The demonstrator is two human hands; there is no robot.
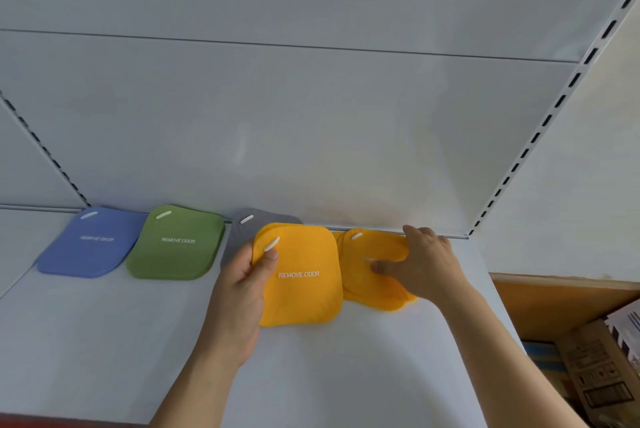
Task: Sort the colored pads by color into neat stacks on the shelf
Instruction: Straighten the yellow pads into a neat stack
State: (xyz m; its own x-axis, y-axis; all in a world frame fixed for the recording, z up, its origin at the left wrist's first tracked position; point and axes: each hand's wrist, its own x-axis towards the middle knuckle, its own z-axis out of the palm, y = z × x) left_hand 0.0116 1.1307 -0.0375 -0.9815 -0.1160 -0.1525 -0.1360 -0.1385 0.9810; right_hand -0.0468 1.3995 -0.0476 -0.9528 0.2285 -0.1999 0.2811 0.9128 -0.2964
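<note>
Pads lie in a row along the back edge of the white shelf. The blue pad sits nearest the back left corner, and the green stack is just beside it on the right. The grey pad comes next, half hidden behind the left hand and what it carries. That hand pinches the yellow pads at their left edge, thumb on top, fingers curled beneath; at least two layers show, printed REMOVE ODOR. They overlap the yellow stack lying toward the back right corner. The right hand rests on this stack with fingers spread and fairly straight, thumb pressed onto the top pad. Slotted uprights frame the back panel. Past the shelf's right edge stands a cardboard box.
</note>
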